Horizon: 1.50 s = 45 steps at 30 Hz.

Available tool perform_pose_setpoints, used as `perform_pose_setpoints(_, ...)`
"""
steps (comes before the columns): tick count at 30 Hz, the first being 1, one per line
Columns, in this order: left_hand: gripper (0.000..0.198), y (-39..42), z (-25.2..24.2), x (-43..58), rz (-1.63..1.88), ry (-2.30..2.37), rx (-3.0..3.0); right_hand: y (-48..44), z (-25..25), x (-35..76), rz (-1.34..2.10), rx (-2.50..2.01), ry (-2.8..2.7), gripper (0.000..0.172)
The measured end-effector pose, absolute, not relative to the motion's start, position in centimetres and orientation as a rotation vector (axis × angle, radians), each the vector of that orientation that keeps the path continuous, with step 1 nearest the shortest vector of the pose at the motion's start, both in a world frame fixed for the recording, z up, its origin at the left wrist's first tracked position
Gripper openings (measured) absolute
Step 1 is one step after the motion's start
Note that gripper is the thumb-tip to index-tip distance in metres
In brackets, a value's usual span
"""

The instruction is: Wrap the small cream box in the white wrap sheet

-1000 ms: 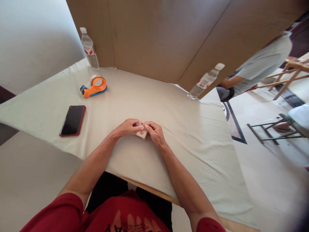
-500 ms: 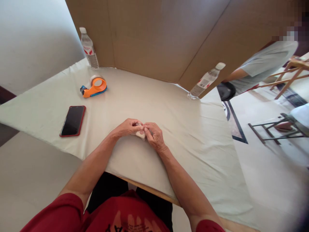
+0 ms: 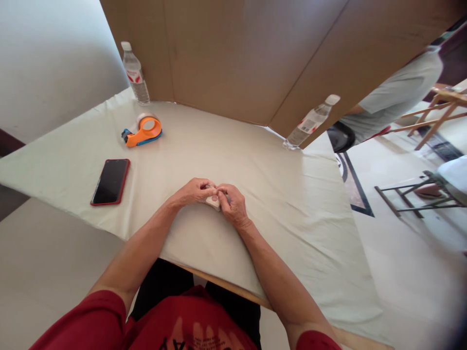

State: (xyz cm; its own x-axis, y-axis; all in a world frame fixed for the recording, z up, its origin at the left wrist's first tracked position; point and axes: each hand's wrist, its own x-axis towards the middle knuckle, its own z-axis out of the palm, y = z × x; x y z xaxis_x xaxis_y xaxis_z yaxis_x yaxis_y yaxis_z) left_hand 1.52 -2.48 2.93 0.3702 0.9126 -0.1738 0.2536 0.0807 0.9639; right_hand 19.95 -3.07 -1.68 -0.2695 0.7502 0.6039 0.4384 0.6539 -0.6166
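1. Head view: L hand & R hand meet nr the worktop's front edge, w/ a small pale block btwn them.
2. L fingers curled in, closed round the block's L & far side; thumb lies across its top.
3. R fingers drawn together, thumb to index, closed on the block's R end; exact pinch pt too small to tell.
4. Block's nr face shows, w/ a reddish mark; rest hidden by hands.
5. Off to L: phone in red case lies flat, orange tape dispenser beyond it.
6. Back: L bottle & R bottle stand upright by the cardboard panel.
7. Far R: person in grey top, partly behind panel.
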Motion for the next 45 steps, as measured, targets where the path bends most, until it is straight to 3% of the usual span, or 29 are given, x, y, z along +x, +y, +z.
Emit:
perform_pose_setpoints(12, 0.032, -2.5, 2.6, 1.5, 0.747, 1.129, 1.431, -3.3, -1.5, 20.0, 0.558, -1.008, -1.818, 0.015)
perform_pose_setpoints(18, 0.042, -2.2, 2.0, 1.5, 0.813, 1.216, 1.436, -3.1, -1.8, 20.2, 0.582, -1.085, -1.695, 0.033)
perform_pose_setpoints(26, 0.041, -2.2, 2.0, 1.5, 0.824, 1.203, 1.453, -2.2, -3.2, 20.2, 0.978, -1.061, -1.628, 0.057)
perform_pose_setpoints(45, 0.053, -2.1, 1.9, 1.2, 0.9, 1.241, 1.525, -2.5, -2.2, 19.8, 1.112, -1.13, -1.537, 0.048)
